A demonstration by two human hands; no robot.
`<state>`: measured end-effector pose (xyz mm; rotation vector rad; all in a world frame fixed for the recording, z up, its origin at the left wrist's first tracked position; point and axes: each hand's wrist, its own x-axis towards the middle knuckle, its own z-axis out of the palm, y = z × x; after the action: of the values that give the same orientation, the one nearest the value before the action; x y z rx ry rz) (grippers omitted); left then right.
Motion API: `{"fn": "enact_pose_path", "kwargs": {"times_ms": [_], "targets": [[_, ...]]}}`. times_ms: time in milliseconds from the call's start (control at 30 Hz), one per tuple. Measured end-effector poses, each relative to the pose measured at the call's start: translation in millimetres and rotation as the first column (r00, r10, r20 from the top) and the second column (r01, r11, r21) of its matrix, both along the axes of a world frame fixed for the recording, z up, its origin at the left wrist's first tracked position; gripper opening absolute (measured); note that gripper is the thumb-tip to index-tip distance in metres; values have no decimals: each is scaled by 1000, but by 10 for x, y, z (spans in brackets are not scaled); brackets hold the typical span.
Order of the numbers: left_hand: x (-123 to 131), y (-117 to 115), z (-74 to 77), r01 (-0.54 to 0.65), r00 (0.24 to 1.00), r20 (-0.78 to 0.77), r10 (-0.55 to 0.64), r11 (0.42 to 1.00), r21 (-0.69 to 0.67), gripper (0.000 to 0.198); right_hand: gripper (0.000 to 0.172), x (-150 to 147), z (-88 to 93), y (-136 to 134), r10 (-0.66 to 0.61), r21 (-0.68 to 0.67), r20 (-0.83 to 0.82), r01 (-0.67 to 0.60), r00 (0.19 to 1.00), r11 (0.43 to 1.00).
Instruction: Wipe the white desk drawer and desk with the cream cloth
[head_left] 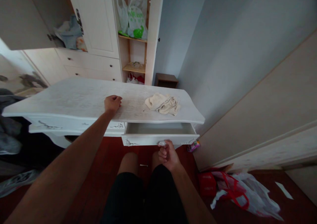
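Observation:
My right hand (169,155) grips the ornate knob (162,143) on the front of a white drawer (146,140). That drawer stands partly pulled out of the white desk (81,93), and the part of its inside that shows is bare. My left hand (113,103) rests on the desktop with its fingers curled in, and nothing shows in it. To the right of that hand a crumpled cream cloth (163,104) lies on the desktop, above the drawer.
Behind the desk is a white wardrobe (96,22) with open doors and a plastic bag (136,21) on a shelf. A small brown cabinet (166,80) stands by the wall. Red and clear bags (255,191) lie on the floor at right. Dark clothing hangs at far left.

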<state>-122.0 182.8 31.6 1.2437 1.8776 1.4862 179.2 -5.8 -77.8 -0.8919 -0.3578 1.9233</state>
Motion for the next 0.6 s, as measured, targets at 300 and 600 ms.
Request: {"fn": "enact_pose_path", "kwargs": {"times_ms": [300, 600], "targets": [[-13, 35, -42, -25, 999, -35, 24, 1000, -16, 15, 44, 35, 48, -480, -101, -15, 120, 103, 988, 995], [50, -38, 29, -37, 999, -39, 35, 999, -40, 13, 49, -111, 84, -854, -136, -77, 218, 156, 966, 985]]}}
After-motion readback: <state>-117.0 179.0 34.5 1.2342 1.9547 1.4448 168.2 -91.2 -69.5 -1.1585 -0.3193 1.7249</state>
